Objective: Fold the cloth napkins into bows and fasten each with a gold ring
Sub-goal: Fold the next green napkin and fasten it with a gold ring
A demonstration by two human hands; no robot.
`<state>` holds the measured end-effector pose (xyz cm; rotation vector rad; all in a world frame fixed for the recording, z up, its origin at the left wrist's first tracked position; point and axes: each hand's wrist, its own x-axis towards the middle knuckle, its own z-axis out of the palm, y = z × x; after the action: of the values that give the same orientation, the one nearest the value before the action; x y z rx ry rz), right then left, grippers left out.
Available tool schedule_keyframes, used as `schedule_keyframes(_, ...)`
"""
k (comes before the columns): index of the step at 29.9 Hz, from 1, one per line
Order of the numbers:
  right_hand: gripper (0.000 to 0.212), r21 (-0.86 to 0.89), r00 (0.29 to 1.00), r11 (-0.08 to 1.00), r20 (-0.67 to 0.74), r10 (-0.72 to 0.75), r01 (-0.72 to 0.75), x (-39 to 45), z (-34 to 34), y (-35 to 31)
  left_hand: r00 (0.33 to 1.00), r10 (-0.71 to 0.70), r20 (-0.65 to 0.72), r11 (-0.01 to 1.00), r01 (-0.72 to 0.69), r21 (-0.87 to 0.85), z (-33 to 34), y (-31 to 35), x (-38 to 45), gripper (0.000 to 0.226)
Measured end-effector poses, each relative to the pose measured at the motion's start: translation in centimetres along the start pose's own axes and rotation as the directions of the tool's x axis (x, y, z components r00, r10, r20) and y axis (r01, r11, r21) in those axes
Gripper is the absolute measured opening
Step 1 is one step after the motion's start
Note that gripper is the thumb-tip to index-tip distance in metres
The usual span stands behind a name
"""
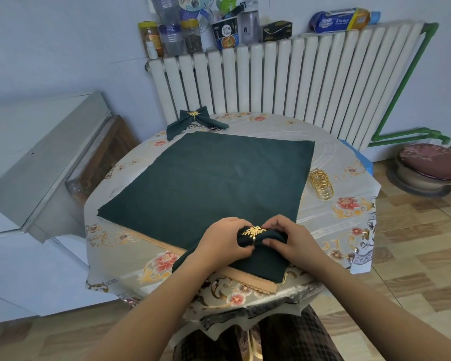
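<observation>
A round desk (331, 162) under a floral cover stands before a white radiator (284, 76). At its near edge the folded green napkin (248, 261) wears a gold leaf ring (254, 231); left hand (225, 242) and right hand (288, 239) pinch the cloth on either side of it (ring-fastening step, probably). Next, the loops need spreading. The bow's shape hides under the fingers (267, 241).

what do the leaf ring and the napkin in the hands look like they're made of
Leaf ring: probably metal with a polished gold finish, since it glints and keeps a rigid leaf shape. Napkin: soft dark green woven cloth, matte, bunching under the ring, with a zigzag-cut edge.
</observation>
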<state>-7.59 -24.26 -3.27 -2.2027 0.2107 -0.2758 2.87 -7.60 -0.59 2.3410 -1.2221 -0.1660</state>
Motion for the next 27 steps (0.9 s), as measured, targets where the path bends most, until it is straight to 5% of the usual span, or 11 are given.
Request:
schedule_keyframes(7, 0.024, -0.006, 1.000, 1.000, -0.017, -0.007, 0.007, -0.1, 0.0, -0.1, 0.998, -0.052, -0.039, 0.979, 0.043, -0.200, 0.5, 0.0, -0.4, 0.057)
schedule_keyframes(13, 0.038, -0.014, 0.999, 0.999, -0.012, -0.040, 0.039, -0.1, 0.1, 0.0, 0.962, 0.079, -0.260, 0.975, -0.128, -0.179, 0.4, -2.2, -1.5, 0.022)
schedule_keyframes(18, 0.038, -0.037, 0.998, 0.997, -0.001, -0.060, 0.060, -0.3, 0.1, -0.1, 0.976, -0.027, -0.214, 0.962, -0.033, -0.271, 0.1, -2.3, -1.5, 0.019)
schedule_keyframes(27, 0.028, -0.061, 0.998, 0.996, -0.005, -0.068, 0.067, -0.3, 0.2, 0.0, 0.998, -0.036, -0.042, 0.991, 0.030, -0.127, 0.3, -2.5, -2.3, 0.025)
